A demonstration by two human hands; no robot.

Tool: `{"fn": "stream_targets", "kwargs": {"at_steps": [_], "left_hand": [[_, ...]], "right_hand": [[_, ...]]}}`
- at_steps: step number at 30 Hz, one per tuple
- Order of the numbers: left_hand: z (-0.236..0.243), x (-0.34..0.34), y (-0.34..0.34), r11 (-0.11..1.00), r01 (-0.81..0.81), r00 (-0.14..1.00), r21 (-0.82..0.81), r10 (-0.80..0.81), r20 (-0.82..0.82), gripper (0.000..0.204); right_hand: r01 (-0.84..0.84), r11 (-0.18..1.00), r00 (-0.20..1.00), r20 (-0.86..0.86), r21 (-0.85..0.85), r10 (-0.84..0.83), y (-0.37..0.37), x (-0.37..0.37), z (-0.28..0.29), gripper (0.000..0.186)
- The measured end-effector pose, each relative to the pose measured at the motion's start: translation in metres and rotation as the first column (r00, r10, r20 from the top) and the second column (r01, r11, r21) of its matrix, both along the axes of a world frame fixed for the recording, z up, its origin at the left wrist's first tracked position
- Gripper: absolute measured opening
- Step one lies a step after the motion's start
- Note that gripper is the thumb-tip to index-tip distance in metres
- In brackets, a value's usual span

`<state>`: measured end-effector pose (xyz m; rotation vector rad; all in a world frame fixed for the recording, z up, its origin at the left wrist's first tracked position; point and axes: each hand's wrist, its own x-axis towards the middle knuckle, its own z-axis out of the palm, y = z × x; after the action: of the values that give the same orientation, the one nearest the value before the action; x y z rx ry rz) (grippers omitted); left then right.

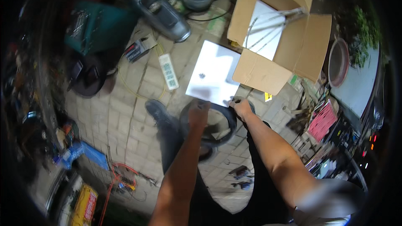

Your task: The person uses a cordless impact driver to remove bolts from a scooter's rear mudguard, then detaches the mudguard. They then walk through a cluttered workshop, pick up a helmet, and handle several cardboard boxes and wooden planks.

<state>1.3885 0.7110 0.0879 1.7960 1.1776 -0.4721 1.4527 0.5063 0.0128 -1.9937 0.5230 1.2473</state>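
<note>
A bright white square board (213, 60) with a small dark mark is held by its lower edge in front of me, beside an open cardboard box. My left hand (198, 113) is closed at the board's lower left part, and my right hand (240, 107) grips its lower right corner. Under both hands a black tyre-like ring (222, 137) lies on the paving between my legs. The cardboard box (307, 46) at upper right holds another white sheet with thin metal rods across it.
Around me on the paving (134, 129) are a power strip (168, 71), a grey machine (159, 12), a teal case (98, 29), a small box (138, 48) and a blue object (96, 157). At right are a round basin (338, 62), pink items (322, 119) and clutter.
</note>
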Motion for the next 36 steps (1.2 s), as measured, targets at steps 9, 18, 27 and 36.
{"fn": "stream_targets", "kwargs": {"at_steps": [9, 18, 27, 36], "left_hand": [[-0.172, 0.055, 0.031, 0.878, 0.479, 0.877, 0.023, -0.478, -0.045, 0.054], [-0.127, 0.019, 0.083, 0.541, 0.806, 0.552, 0.242, -0.834, 0.025, 0.024], [0.088, -0.015, 0.045, 0.398, -0.582, 0.637, -0.71, 0.766, -0.093, 0.017], [0.059, -0.041, -0.002, 0.634, -0.164, 0.856, -0.756, 0.473, 0.21, 0.005]], "right_hand": [[0.452, 0.88, 0.891, 0.127, -0.146, -0.436, 0.028, -0.015, -0.096, 0.079], [0.43, 0.897, 0.872, -0.211, -0.099, -0.441, 0.016, -0.069, 0.051, 0.04], [0.257, 0.869, 0.876, 0.482, -0.423, -0.024, -0.06, 0.002, 0.389, 0.04], [-0.117, 0.927, 0.666, 0.664, -0.356, 0.339, -0.051, 0.278, 0.171, 0.041]]}}
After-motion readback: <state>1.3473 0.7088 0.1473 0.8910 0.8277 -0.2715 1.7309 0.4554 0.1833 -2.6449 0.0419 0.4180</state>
